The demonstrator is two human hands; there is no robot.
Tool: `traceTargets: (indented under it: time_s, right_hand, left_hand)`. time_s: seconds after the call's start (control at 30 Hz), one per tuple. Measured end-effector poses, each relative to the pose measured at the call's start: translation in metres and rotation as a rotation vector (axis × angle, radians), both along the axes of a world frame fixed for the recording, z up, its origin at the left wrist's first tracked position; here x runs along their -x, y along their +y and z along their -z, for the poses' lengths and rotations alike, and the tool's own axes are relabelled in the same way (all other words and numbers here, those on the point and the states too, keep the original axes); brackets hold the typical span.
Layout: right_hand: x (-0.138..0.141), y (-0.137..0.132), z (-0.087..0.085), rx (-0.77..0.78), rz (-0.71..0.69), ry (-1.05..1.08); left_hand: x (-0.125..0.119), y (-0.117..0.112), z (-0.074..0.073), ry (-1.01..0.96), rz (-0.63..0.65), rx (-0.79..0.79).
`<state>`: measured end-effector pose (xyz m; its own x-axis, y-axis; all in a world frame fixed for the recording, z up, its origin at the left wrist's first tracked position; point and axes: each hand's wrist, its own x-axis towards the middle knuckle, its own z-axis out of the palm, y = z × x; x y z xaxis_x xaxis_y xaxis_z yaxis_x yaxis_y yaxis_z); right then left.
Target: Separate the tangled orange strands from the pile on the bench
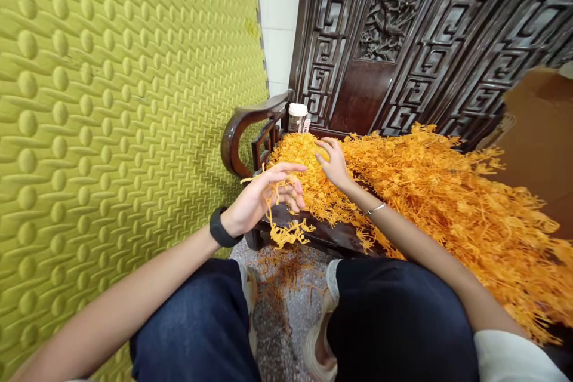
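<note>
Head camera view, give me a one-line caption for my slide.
Left hand holds an orange sprig while the right hand touches the orange foliage pile on a carved wooden bench.

Carved dark bench (pixel 323 237) in a corner, between a yellow-green foam panel (pixel 111 101) and a white tiled wall (pixel 280 12).

Left of the left hand (pixel 264 191), the foam panel, embossed with rows of bumps and ridges, fills that whole side of the view. Beyond the right hand (pixel 333 164) rises the bench back (pixel 403 30), glossy dark wood with fretwork and a carved relief panel. The curled armrest (pixel 242 125) ends just beyond the left hand. The strip of tiled wall shows above the armrest, between panel and bench back. Below both hands lies a speckled grey stone floor (pixel 290 328). Far to the right of the right hand stands a plain brown board (pixel 541 131). The light is soft and even.
</note>
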<state>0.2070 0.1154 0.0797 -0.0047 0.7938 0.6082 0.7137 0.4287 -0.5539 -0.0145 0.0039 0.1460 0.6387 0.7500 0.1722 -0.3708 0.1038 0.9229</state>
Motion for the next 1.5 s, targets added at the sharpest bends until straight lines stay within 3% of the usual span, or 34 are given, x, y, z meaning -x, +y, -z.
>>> traceTargets:
  time_s: [0.13,0.23,0.47,0.6,0.7,0.83,1.07,1.23,1.37,1.5]
  right_hand:
    - [-0.010,0.013,0.010,0.175,0.179,-0.024]
    - [0.001,0.000,-0.002,0.108,0.135,0.032]
    - [0.056,-0.095,-0.074,-0.307,-0.279,0.128]
    - [0.070,-0.137,-0.095,-0.308,-0.555,0.038]
    - [0.078,-0.151,-0.097,-0.181,-0.662,-0.011]
    - [0.087,-0.156,-0.093,-0.036,-0.679,-0.059]
    - [0.087,-0.153,-0.088,0.035,-0.735,-0.221]
    - [0.086,-0.149,-0.090,0.129,-0.696,0.027]
    - [0.084,-0.145,-0.089,0.305,-0.701,0.277]
    - [0.088,-0.144,-0.084,0.390,-0.694,0.369]
  left_hand:
    - [0.005,0.001,0.002,-0.060,-0.033,0.032]
    - [0.007,0.000,0.002,-0.089,-0.047,0.048]
    - [0.010,0.000,-0.002,-0.234,-0.109,0.197]
    - [0.015,0.000,-0.005,-0.293,-0.117,0.280]
    - [0.018,-0.002,-0.008,-0.311,-0.103,0.298]
    - [0.020,-0.008,-0.012,-0.292,-0.064,0.294]
    - [0.025,-0.006,-0.005,-0.249,-0.073,0.210]
    - [0.033,-0.004,0.003,-0.112,-0.133,0.089]
    - [0.036,-0.009,0.006,-0.024,-0.075,0.000]
    - [0.030,-0.013,0.009,0.118,-0.092,-0.095]
